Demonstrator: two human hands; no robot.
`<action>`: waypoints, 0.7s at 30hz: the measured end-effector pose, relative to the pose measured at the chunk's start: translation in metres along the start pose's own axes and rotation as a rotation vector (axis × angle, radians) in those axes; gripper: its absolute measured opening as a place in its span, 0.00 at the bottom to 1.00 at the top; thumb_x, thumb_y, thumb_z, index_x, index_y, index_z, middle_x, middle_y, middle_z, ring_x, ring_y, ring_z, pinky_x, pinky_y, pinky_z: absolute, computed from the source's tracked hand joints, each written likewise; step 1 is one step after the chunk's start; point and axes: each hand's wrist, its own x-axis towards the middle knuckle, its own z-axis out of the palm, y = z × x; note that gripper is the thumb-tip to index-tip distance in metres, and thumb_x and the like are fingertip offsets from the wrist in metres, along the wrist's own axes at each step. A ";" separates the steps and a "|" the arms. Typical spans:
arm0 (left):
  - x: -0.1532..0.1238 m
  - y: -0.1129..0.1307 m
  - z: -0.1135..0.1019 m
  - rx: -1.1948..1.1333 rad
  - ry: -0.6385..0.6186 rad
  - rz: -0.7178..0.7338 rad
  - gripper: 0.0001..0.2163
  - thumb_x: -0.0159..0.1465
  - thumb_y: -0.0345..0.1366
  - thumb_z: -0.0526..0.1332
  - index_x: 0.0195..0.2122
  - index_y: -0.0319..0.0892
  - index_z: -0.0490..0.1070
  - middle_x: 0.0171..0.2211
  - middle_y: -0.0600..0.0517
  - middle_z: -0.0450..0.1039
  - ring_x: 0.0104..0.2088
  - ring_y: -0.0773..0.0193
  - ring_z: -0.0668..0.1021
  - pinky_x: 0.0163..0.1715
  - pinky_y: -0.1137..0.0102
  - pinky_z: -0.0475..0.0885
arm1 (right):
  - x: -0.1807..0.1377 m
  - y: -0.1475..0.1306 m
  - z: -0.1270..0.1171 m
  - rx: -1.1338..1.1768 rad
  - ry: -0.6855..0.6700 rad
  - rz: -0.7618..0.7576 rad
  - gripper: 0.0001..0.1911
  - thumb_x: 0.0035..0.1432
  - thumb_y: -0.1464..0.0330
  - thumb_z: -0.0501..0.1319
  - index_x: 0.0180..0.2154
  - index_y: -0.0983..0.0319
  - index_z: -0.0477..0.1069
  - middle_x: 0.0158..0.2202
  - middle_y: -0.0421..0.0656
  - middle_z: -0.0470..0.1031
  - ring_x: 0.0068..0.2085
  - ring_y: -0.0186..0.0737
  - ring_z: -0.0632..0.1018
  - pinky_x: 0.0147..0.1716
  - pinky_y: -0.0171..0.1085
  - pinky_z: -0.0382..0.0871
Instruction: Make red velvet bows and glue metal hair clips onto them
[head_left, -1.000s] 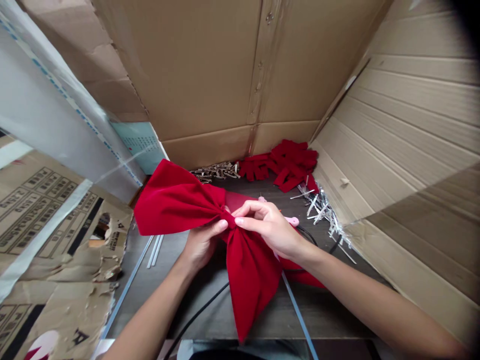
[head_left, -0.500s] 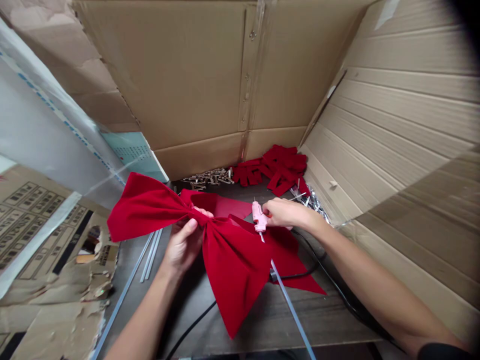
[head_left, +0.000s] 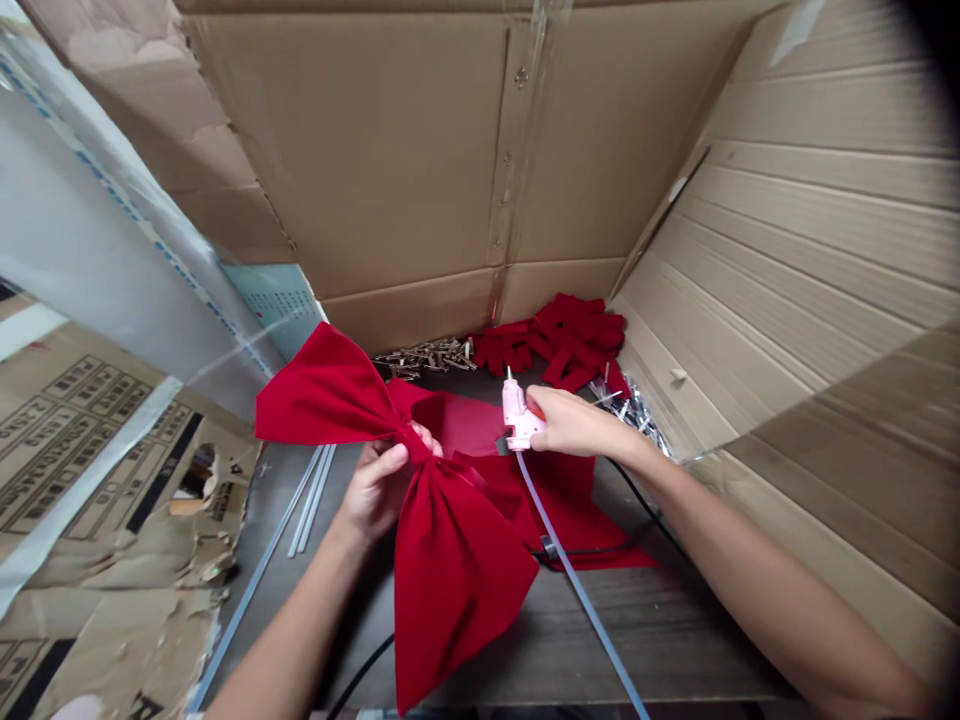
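A large red velvet bow (head_left: 442, 560) hangs over the dark table (head_left: 675, 640). My left hand (head_left: 379, 485) pinches its gathered centre, one loop pointing up left and the other down toward me. My right hand (head_left: 574, 420) is wrapped round a small pink glue gun (head_left: 517, 415), nozzle tilted up, just right of the bow's centre. A long clear glue stick (head_left: 577, 585) trails from the back of the gun toward me. More red fabric (head_left: 577, 500) lies flat under the bow.
Cardboard walls (head_left: 405, 170) enclose the back and right. At the back lie a heap of metal clips (head_left: 424, 357), a pile of small red fabric pieces (head_left: 570, 335) and silvery wire ties (head_left: 634, 405). Spare glue sticks (head_left: 311, 500) and torn cardboard (head_left: 112, 500) are on the left. A black cord (head_left: 645, 510) runs right.
My right hand left the bow's centre, reached to the right, took the pink glue gun and lifted it. My left hand kept its pinch on the bow.
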 end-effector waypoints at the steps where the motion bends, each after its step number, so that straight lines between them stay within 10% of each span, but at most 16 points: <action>1: 0.000 -0.001 0.000 0.000 -0.001 -0.006 0.11 0.49 0.36 0.71 0.32 0.39 0.77 0.30 0.50 0.71 0.32 0.63 0.74 0.35 0.69 0.69 | 0.000 -0.001 -0.002 0.034 0.001 0.013 0.23 0.46 0.51 0.65 0.33 0.61 0.65 0.31 0.44 0.73 0.29 0.40 0.73 0.24 0.35 0.56; 7: -0.002 -0.002 0.000 -0.012 -0.026 -0.016 0.10 0.50 0.36 0.70 0.32 0.39 0.76 0.29 0.52 0.69 0.32 0.64 0.73 0.35 0.69 0.67 | -0.013 -0.013 -0.019 0.119 0.244 0.045 0.18 0.47 0.55 0.65 0.31 0.60 0.62 0.30 0.45 0.74 0.28 0.39 0.73 0.25 0.35 0.57; 16: -0.002 -0.003 -0.007 -0.060 -0.076 -0.052 0.12 0.50 0.37 0.71 0.33 0.37 0.76 0.30 0.49 0.72 0.32 0.62 0.75 0.36 0.69 0.68 | -0.041 -0.024 -0.040 0.131 0.570 -0.410 0.11 0.55 0.66 0.59 0.42 0.61 0.68 0.40 0.50 0.75 0.38 0.47 0.75 0.37 0.43 0.69; 21: -0.002 -0.003 -0.008 -0.115 -0.085 -0.084 0.12 0.51 0.35 0.70 0.34 0.36 0.76 0.30 0.49 0.72 0.31 0.63 0.75 0.34 0.69 0.68 | -0.054 -0.032 -0.033 0.308 0.786 -0.258 0.13 0.62 0.66 0.54 0.47 0.60 0.67 0.44 0.51 0.71 0.44 0.51 0.74 0.42 0.49 0.69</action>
